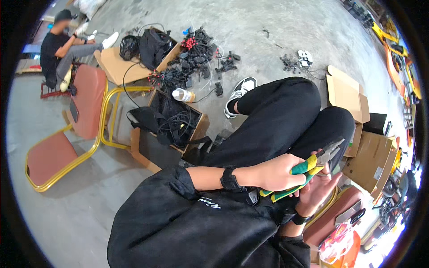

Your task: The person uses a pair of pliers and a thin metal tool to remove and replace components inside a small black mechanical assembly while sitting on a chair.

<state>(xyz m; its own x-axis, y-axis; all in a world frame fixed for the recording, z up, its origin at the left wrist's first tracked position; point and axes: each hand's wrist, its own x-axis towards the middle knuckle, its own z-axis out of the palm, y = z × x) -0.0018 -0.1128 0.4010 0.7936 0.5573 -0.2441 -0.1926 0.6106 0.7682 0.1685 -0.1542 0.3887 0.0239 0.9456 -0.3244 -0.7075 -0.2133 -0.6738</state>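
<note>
sat on a chair [333, 210] with red seat and gold frame, black-trousered legs crossed over the concrete floor [250, 27]. left hand [279, 172] clenched round the green-and-yellow handles of the pliers [308, 167], fingers wrapped over the upper grip, black wristband just behind the wrist. steel nose of the pliers pointed up and to the right, just past the knee, jaws nearly together. right hand [319, 190] lay beneath the pliers, palm up, fingers curled loosely toward the handles and touching them from below; whether anything small sat pinched there, could not tell. black watch on that wrist.

elsewhere on the floor: an open cardboard box [176, 123] stuffed with black cables near the left knee, a clear bottle [183, 94] lying at its upper edge. beyond it, a heap of black parts [199, 56] with red tips, spread toward the top middle. a black bag [154, 44] resting on a flat sheet of cardboard beside the heap. more small black bits [295, 60] scattered at upper right. flattened and folded cartons [357, 129] stacked to the right of the knees. an orange bag [342, 248] at the lower right corner, beside the chair.

two empty chairs [76, 129] with red pads and gold tubing at the left, one tipped against the other. farther off, at the top left corner, another person [60, 47] in dark top and grey trousers seated low, white shoes stretched out.
</note>
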